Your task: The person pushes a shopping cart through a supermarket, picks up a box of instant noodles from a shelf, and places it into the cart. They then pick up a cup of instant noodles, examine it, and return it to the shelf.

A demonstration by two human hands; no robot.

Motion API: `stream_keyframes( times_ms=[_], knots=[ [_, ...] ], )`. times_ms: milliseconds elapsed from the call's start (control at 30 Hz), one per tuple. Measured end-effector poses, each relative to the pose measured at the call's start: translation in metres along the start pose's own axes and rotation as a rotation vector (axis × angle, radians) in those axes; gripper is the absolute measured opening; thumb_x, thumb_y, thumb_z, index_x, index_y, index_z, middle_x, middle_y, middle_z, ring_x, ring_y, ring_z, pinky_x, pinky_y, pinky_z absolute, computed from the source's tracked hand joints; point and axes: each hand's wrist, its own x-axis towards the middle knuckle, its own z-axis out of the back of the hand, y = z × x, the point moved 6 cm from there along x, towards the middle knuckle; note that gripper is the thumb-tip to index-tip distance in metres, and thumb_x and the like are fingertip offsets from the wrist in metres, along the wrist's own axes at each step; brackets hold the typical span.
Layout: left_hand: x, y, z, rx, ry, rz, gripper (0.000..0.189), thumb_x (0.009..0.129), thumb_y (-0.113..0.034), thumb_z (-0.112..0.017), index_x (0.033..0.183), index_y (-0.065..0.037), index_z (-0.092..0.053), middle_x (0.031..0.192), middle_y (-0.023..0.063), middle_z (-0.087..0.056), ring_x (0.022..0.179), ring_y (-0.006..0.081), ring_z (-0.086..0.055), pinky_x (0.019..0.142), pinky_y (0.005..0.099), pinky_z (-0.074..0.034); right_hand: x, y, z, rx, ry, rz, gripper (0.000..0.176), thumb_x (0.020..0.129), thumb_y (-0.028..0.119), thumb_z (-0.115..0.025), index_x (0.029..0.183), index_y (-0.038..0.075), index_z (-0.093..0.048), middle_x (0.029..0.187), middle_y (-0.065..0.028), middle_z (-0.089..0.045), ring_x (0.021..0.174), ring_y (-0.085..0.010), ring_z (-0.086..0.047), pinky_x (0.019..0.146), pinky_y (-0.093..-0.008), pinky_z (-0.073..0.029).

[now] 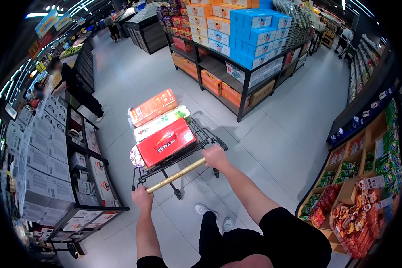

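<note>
My left hand (142, 198) is closed round the left end of a shopping cart's gold handle bar (176, 175). At the other end of the same bar, my right hand (215, 157) grips it too. Ahead of the handle, the black wire shopping cart (202, 134) carries a red box (167, 142) nearest me. Behind that box lies a white and green pack (161, 123), then an orange package (153, 107) at the front. A round patterned item (136, 156) pokes out at the cart's left side. The cart's lower contents are hidden.
A shelf of boxes (44, 156) stands close on the left. Ahead right is a display rack (242, 100) stacked with blue boxes (259, 38). Snack bins (350, 201) line the right. A person in black (78, 89) stands at the left; tiled floor (277, 147) runs between the displays.
</note>
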Motion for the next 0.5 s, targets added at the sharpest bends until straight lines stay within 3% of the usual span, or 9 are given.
stream_keyframes(
  times_ms=[233,500],
  knots=[
    [0.079,-0.007,-0.032,-0.030,-0.109,-0.044,0.013,0.063,-0.011,-0.074,0.064,-0.012,-0.060,0.062,0.0050,-0.058,0.065,0.0255,-0.058,0.066,0.0394,-0.040,0.074,-0.036,-0.021,-0.019,-0.031,0.009,0.023,0.055,0.022,-0.076,0.068,0.014,-0.058,0.066,-0.0037,-0.065,0.064,-0.0235,-0.066,0.069,-0.0367,-0.048],
    [0.176,-0.017,-0.074,-0.089,-0.051,-0.026,0.012,0.063,-0.009,-0.072,0.068,-0.010,-0.061,0.067,0.0082,-0.059,0.070,0.0289,-0.057,0.070,0.0412,-0.040,0.165,-0.082,-0.045,-0.046,0.037,-0.019,0.022,0.057,0.023,-0.075,0.074,0.014,-0.064,0.068,-0.0049,-0.066,0.069,-0.0238,-0.067,0.074,-0.0370,-0.048]
  ],
)
